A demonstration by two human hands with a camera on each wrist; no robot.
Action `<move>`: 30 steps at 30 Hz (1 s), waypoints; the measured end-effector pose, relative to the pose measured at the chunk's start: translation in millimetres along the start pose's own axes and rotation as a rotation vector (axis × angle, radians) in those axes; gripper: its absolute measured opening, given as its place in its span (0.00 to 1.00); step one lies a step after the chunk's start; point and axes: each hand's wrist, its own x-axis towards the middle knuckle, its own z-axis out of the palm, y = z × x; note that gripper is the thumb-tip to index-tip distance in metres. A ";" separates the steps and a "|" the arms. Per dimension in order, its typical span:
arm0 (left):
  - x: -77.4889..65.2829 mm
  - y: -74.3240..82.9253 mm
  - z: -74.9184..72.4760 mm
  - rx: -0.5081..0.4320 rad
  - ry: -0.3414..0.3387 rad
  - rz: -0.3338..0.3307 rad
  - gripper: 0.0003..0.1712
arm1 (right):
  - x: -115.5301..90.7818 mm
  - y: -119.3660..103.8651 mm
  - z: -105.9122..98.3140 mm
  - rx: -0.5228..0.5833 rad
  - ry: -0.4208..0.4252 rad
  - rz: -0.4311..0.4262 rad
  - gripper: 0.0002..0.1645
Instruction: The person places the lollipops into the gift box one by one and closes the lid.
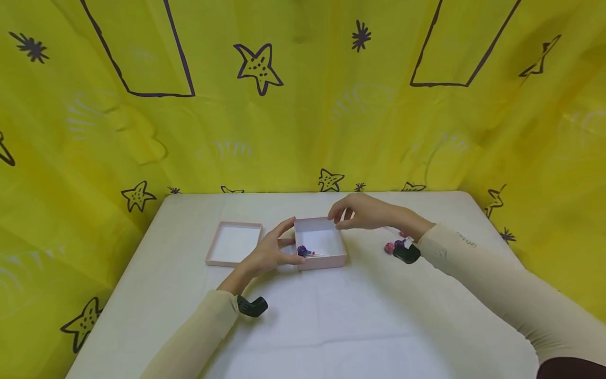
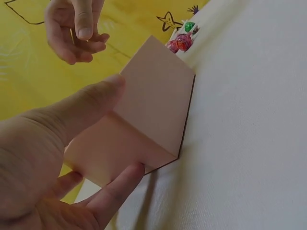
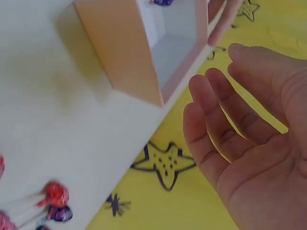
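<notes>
A pink box (image 1: 326,262) with a white inside stands uncovered on the table. Inside it, near the front left corner, lies a lollipop (image 1: 303,251) in a purple wrapper with a white stick. My left hand (image 1: 270,253) holds the box by its left side, thumb at the front corner; the left wrist view shows the thumb and fingers on the box's outer walls (image 2: 156,91). My right hand (image 1: 364,211) hovers at the far right corner of the box. In the right wrist view its fingers (image 3: 211,127) are loosely bent, with nothing in them.
A shallow pink-edged lid (image 1: 234,243) lies inside up, left of the box. Several wrapped lollipops (image 1: 390,247) lie to the right, partly behind my right wrist. The white table (image 1: 369,316) ends at a yellow curtain (image 1: 303,121) with star drawings.
</notes>
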 end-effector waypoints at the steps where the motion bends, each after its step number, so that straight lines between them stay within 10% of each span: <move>1: -0.2 0.1 0.1 0.006 0.005 0.000 0.66 | -4.9 2.9 -3.6 -0.002 0.016 0.008 0.14; 15: -0.9 0.4 -0.5 0.022 0.026 -0.006 0.65 | -62.9 62.4 -24.3 0.012 0.186 0.125 0.14; 30: 0.3 -3.8 -1.6 0.005 0.014 -0.003 0.65 | -82.8 129.5 -2.8 -0.005 0.224 0.257 0.16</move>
